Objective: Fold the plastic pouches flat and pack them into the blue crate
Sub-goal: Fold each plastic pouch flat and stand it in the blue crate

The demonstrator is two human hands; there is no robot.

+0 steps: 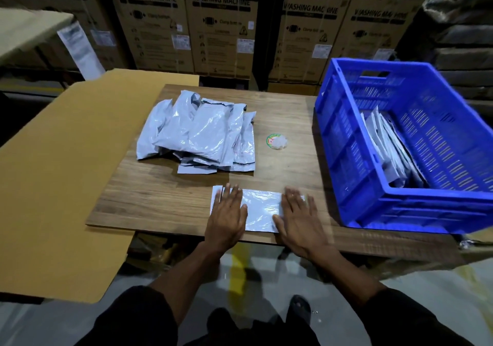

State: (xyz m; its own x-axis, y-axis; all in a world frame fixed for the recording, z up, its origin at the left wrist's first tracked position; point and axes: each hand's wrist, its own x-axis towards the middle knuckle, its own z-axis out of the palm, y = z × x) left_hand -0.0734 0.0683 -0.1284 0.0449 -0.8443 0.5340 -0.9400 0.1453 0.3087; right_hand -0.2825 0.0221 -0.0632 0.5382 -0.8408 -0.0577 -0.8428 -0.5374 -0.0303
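Observation:
One grey plastic pouch point(260, 208) lies flat near the front edge of the wooden table point(160, 201). My left hand point(228, 216) presses its left end with straight fingers. My right hand point(297, 219) lies flat on its right end. Behind it, at the table's middle, sits a loose heap of several grey pouches point(198, 132). The blue crate point(354, 145) stands on the right side of the table, tilted in view, and holds several folded pouches point(386, 148) leaning on edge inside it.
A small round green-rimmed lid or sticker point(276, 141) lies between the heap and the crate. A large sheet of brown cardboard point(61, 175) overlaps the table's left side. Stacked washing-machine cartons point(221, 25) form a wall behind.

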